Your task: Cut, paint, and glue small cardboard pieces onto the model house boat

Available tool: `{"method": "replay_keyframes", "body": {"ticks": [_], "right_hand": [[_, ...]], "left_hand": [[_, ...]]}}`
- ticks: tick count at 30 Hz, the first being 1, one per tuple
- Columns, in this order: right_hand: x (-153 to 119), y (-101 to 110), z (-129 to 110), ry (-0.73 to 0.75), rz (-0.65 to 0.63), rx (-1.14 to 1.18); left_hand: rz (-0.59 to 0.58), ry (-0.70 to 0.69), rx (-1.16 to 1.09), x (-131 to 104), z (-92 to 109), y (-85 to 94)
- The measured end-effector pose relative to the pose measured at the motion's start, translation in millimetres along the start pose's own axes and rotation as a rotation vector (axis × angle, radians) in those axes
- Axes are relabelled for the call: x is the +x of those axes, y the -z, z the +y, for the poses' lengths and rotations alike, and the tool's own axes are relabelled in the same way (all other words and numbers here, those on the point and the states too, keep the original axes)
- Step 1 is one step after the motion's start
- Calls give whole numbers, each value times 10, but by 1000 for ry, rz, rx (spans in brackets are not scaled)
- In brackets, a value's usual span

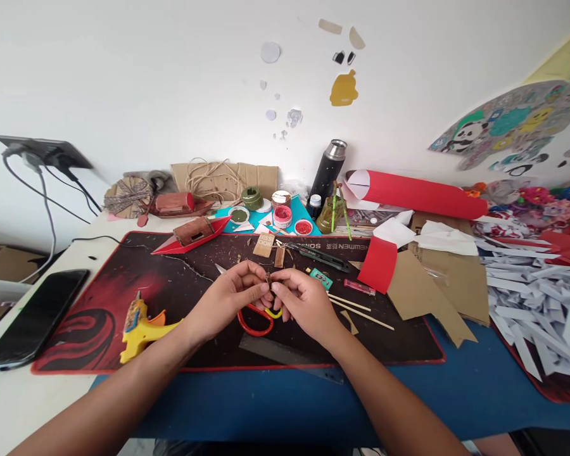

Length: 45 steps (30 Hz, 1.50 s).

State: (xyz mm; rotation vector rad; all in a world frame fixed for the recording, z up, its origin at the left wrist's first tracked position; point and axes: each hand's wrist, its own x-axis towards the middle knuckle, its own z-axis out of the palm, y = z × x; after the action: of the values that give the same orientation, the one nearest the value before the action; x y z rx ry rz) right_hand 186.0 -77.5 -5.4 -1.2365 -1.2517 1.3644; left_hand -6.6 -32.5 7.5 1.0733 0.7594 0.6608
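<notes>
Head view: both hands pinching a small brown piece [268,279] above the mat [389,348].
Left hand [232,292] and right hand [310,300] grip it between thumbs and fingers, over scissors [258,333]. Glue gun [139,330] lies left, ruler [289,358] nearer the person, cutter [319,256] beyond the right hand, red boat [196,232] beyond the left.

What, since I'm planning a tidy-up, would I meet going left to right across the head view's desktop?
Black smartphone → yellow glue gun → left hand → small brown piece → right hand → red paper piece → pile of white paper strips.
</notes>
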Motion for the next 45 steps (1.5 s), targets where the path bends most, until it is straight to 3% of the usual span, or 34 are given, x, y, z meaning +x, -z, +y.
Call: {"method": "replay_keyframes", "body": {"ticks": [11, 21, 26, 31, 35, 40, 45], "right_hand": [[-49, 15, 7, 2, -19, -173], [-24, -14, 8, -73, -31, -63], [-26, 16, 28, -80, 2, -51], [-40, 15, 23, -74, 14, -108], [-72, -17, 21, -65, -19, -198], [-72, -28, 39, -86, -28, -181], [-49, -34, 24, -144, -39, -52]], "left_hand": [[-2, 27, 102, -27, 10, 71], [19, 24, 226, -81, 56, 125], [78, 23, 540, -38, 141, 293], [142, -6, 946, 194, 226, 499], [160, 3, 1043, 370, 196, 582], [158, 19, 1094, 428, 104, 614], [300, -36, 1251, 356, 112, 577]]}}
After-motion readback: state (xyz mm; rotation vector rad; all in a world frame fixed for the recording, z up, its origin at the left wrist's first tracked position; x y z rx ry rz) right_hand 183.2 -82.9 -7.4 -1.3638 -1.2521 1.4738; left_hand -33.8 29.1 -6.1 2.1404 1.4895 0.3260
